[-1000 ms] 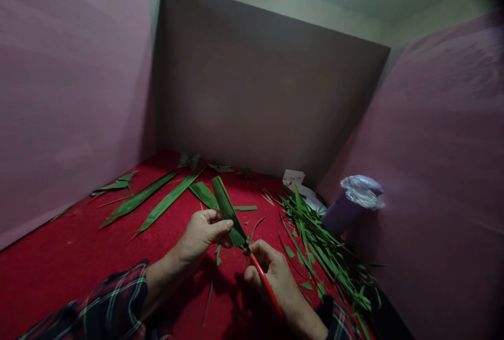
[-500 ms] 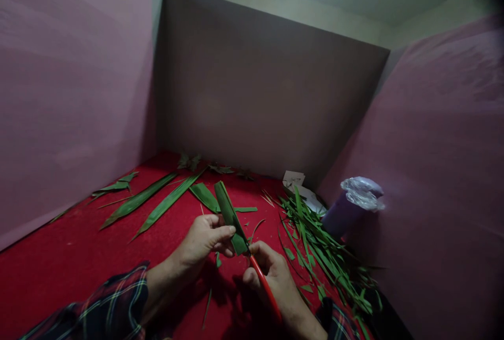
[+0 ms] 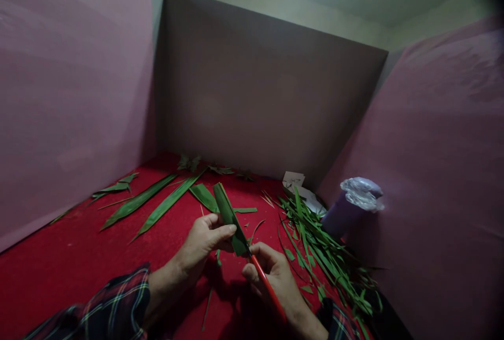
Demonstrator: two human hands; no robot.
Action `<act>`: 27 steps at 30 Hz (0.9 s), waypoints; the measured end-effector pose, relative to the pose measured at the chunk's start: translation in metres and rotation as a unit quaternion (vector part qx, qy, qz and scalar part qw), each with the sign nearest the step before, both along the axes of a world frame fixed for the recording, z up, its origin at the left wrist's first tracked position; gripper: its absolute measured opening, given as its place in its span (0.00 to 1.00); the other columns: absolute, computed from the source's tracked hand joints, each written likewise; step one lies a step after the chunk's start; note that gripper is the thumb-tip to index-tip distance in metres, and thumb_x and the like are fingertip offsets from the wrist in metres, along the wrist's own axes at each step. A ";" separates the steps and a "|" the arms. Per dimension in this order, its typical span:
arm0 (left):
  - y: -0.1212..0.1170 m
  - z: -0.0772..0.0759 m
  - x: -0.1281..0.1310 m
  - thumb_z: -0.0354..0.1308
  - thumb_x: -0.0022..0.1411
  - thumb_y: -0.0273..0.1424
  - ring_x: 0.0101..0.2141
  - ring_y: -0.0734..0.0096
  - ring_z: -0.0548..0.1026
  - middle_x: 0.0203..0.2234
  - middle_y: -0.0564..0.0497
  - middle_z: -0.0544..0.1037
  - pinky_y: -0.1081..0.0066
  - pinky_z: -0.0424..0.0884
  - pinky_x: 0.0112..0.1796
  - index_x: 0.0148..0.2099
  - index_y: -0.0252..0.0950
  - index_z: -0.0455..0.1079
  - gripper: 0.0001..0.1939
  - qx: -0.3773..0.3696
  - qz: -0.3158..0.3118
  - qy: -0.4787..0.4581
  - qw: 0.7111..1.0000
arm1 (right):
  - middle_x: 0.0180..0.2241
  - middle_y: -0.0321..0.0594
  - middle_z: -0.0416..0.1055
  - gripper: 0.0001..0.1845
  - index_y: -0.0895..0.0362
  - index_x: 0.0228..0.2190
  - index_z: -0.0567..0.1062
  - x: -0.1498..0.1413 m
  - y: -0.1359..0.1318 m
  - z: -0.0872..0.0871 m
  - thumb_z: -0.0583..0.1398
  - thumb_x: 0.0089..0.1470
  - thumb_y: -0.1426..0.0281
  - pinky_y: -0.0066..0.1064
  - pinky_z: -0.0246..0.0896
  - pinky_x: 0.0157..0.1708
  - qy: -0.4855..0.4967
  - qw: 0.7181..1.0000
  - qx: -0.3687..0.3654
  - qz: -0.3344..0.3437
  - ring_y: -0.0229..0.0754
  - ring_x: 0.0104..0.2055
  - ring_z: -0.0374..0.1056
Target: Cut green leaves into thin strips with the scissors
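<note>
Between the thumb and fingers of my left hand (image 3: 207,239) is a folded green leaf (image 3: 227,213), held up at a slant. My right hand (image 3: 277,277) is closed around a pair of red-handled scissors (image 3: 268,287). Their dark blades lie along the right edge of the leaf, near its lower end; I cannot tell how far they are apart. Behind the held leaf, a wide leaf piece (image 3: 203,196) and a narrow strip (image 3: 246,210) lie on the red cloth (image 3: 118,256).
Two long leaves (image 3: 169,206) and some folded leaf pieces (image 3: 116,187) lie to the left. At right is a heap of cut leaf strips (image 3: 331,256), beside a purple roll in clear plastic (image 3: 346,209) and a white card (image 3: 293,179). Pink and grey panels enclose three sides.
The held leaf and the scissors have shifted slightly down and to the right, then stayed nearly still. My left hand keeps its pinch on the leaf.
</note>
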State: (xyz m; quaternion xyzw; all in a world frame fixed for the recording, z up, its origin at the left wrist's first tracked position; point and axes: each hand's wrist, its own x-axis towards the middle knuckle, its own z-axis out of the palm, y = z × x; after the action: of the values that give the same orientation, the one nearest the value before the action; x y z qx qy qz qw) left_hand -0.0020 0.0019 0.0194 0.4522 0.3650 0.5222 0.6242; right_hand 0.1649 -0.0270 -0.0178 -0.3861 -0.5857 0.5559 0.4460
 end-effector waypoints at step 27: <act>0.005 -0.001 -0.002 0.62 0.46 0.32 0.19 0.72 0.73 0.18 0.50 0.76 0.73 0.71 0.21 0.25 0.29 0.67 0.10 -0.004 0.058 0.018 0.998 | 0.18 0.28 0.63 0.29 0.57 0.38 0.64 -0.001 0.000 -0.009 0.67 0.38 0.56 0.22 0.51 0.16 -0.003 0.999 -0.036 -0.005 0.30 0.16 0.55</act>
State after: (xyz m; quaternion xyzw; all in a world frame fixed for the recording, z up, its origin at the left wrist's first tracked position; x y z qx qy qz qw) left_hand -0.0044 0.0069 0.0186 0.4371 0.4039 0.5475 0.5882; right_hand 0.1635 -0.0274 -0.0269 -0.4060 -0.5649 0.5732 0.4330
